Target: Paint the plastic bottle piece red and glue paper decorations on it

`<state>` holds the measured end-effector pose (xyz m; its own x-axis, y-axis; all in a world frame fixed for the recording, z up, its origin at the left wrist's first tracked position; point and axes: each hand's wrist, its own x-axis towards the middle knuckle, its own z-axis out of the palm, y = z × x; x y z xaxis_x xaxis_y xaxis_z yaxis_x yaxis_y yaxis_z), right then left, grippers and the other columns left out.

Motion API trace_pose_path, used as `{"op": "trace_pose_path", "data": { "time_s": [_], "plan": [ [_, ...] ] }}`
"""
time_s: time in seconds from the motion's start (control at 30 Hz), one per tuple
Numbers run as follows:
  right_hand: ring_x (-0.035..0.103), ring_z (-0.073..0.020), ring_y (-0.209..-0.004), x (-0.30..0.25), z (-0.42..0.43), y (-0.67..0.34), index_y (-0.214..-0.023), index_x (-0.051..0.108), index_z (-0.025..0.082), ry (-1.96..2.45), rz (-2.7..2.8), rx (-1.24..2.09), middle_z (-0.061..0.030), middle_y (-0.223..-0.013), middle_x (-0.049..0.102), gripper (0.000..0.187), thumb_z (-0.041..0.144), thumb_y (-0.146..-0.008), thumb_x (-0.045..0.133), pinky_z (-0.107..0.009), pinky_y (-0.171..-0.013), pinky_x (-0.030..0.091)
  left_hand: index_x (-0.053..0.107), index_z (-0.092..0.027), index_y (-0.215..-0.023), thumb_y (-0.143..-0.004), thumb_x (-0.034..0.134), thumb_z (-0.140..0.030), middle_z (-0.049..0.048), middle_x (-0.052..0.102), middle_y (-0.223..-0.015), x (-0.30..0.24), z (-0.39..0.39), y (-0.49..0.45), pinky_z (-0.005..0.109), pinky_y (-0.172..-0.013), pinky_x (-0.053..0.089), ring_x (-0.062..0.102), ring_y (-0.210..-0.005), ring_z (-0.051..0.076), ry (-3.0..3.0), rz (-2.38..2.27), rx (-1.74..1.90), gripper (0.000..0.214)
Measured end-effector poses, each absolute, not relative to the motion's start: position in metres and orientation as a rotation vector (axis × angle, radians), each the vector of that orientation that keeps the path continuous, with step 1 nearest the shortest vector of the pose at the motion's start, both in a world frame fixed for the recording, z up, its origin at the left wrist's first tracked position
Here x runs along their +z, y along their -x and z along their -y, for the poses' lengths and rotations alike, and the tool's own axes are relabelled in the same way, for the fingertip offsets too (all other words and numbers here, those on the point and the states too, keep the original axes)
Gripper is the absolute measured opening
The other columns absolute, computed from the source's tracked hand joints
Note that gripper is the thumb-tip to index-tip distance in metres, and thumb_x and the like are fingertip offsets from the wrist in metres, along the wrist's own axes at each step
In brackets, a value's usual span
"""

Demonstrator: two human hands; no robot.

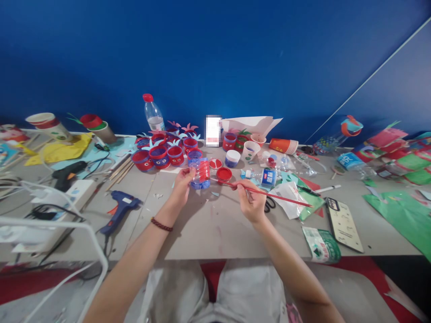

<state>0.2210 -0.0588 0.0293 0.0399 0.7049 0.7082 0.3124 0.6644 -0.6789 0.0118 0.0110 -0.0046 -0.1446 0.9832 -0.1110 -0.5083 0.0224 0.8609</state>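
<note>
My left hand (182,185) is closed around a cut plastic bottle piece (201,172) painted with red and blue bands, held just above the table. My right hand (252,204) pinches a long red-handled paintbrush (269,194), its tip pointing left toward the bottle piece and its handle running out to the right. A small round pot of red paint (224,174) sits right behind the brush tip. A beaded bracelet (161,224) circles my left wrist.
Several red and blue painted rings with eyes (159,154) cluster at the back. A blue glue gun (118,205) and a black one (69,172) lie left. Paper cups (251,150), a water bottle (153,114), scissors (269,204), a phone (344,224) and green paper (400,215) lie right.
</note>
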Motion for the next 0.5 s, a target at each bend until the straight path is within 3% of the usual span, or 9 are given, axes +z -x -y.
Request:
{"op": "trace_pose_path", "data": {
  "time_s": [0.5],
  "plan": [
    [0.071,-0.0190,-0.075,0.0206,0.0578,-0.2203,-0.093,0.071,0.021,0.860,1.449,0.530,-0.0047,-0.081,0.074,0.016,0.021,-0.094,0.055,-0.034,-0.073,0.058,0.068,-0.015,-0.093,-0.070,0.081,-0.044,0.0064,0.074,-0.094,0.0015,-0.0081,-0.0107,0.034,-0.081,0.052,0.069,-0.086,0.020,-0.710,-0.823,1.385,0.040]
  ]
}}
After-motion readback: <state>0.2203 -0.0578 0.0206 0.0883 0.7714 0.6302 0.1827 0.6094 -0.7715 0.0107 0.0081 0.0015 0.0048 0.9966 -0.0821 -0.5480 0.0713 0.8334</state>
